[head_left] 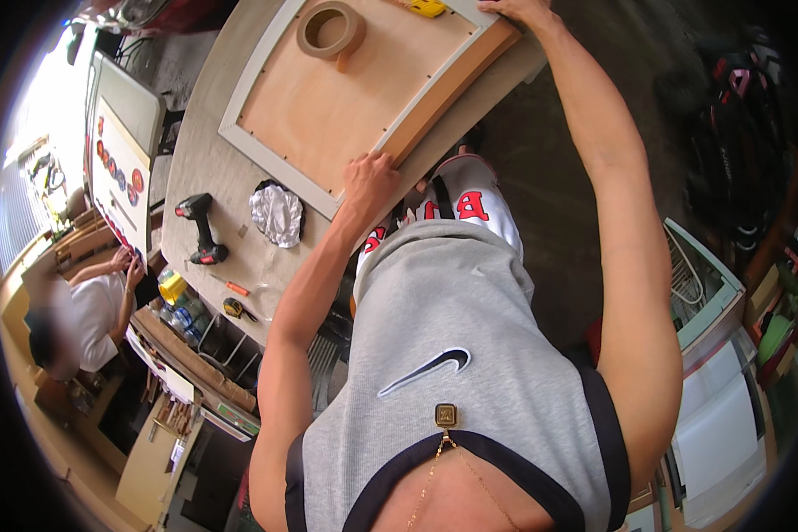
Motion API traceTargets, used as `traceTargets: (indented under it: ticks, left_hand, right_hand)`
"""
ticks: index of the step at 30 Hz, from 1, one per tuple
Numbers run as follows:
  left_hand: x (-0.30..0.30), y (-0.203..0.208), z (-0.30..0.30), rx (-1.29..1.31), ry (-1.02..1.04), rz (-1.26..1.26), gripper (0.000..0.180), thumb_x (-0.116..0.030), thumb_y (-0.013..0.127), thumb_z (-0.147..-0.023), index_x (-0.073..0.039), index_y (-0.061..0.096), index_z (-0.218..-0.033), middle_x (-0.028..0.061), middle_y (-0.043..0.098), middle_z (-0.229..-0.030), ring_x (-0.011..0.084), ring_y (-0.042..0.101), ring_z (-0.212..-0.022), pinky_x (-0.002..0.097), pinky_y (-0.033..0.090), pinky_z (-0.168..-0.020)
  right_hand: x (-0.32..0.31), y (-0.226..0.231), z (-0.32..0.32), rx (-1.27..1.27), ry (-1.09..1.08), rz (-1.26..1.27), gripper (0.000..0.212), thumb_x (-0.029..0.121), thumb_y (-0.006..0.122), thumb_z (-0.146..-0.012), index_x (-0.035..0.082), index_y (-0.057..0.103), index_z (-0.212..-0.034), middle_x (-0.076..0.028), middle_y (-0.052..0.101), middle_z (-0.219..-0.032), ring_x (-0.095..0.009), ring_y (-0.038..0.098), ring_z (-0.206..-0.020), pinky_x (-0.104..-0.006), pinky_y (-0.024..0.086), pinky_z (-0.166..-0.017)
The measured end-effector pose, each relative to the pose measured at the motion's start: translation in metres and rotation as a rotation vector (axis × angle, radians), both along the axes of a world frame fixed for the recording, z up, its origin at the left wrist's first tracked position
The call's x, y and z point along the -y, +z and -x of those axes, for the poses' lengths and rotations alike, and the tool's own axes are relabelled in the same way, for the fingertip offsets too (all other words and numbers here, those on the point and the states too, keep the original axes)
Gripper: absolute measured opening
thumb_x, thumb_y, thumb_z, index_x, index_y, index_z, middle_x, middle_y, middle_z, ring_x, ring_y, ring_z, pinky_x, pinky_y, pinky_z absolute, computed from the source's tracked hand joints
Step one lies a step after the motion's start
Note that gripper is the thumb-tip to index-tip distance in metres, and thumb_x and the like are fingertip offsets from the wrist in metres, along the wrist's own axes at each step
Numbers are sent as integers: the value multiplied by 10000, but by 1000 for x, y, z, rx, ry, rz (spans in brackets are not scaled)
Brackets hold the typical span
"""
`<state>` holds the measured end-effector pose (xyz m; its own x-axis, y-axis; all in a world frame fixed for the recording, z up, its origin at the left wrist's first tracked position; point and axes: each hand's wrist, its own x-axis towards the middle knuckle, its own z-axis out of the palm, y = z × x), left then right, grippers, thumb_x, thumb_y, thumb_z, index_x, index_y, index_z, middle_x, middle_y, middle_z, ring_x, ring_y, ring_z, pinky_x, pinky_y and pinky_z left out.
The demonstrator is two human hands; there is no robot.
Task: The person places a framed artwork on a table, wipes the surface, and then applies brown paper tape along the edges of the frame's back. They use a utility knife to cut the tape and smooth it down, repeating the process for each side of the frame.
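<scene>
A framed wooden panel (328,115), pale brown inside a white-grey frame, lies on the table in front of me. My left hand (370,182) is closed over its near edge, close to the left corner. At the panel's right corner, my right hand (520,10) grips the edge; the picture's top cuts part of it off. A roll of brown tape (355,28) rests on the panel with a loose end hanging out. Near the far edge lies a yellow tool (426,7), only partly in view.
On the table (204,160), left of the panel, are a cordless drill (206,232), a crumpled white cloth (277,215), an orange-handled screwdriver (236,288) and a tape measure (238,309). Another person (89,310) works at the far left beside a white board (120,168).
</scene>
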<state>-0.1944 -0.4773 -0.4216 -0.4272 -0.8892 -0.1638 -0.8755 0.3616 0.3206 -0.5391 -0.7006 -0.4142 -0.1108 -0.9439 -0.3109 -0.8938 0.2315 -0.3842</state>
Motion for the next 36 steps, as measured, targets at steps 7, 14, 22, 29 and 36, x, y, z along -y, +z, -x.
traceTargets:
  ticks: [7, 14, 22, 29, 36]
  left_hand:
    - [68, 0, 90, -80, -56, 30, 168, -203, 596, -710, -43, 647, -718, 123, 648, -783, 315, 651, -742, 434, 516, -683]
    - [129, -7, 160, -20, -142, 5, 183, -232, 613, -747, -62, 665, -794, 137, 677, -839, 314, 672, -783, 428, 536, -704]
    - [173, -9, 215, -33, -241, 65, 166, -224, 646, -735, -70, 671, -789, 131, 672, -794, 302, 675, -732, 425, 525, -673]
    - [190, -23, 235, -66, -243, 100, 157, -217, 687, -711, -97, 667, -811, 88, 678, -801, 278, 675, -737, 418, 516, -664]
    - [177, -26, 224, -82, -192, 110, 154, -194, 648, -727, -67, 654, -813, 129, 676, -770, 327, 672, -706, 449, 523, -644]
  right_hand:
    - [1, -2, 4, 84, -15, -26, 341, 415, 780, -680, 173, 775, -920, -101, 728, -955, -264, 677, -960, -494, 400, -963]
    - [0, -11, 14, 182, 25, 11, 340, 452, 784, -661, 192, 778, -880, -86, 732, -923, -258, 677, -936, -497, 390, -938]
    - [8, -35, 16, 184, 43, -1, 321, 511, 810, -621, 271, 768, -831, -4, 730, -844, -204, 676, -873, -441, 347, -887]
    - [13, -47, 22, 242, 64, -32, 376, 518, 818, -599, 250, 766, -856, -21, 729, -856, -222, 676, -898, -458, 358, -895]
    - [12, -43, 22, 235, 78, -25, 410, 542, 806, -604, 229, 770, -865, -1, 725, -806, -206, 673, -861, -448, 350, -862]
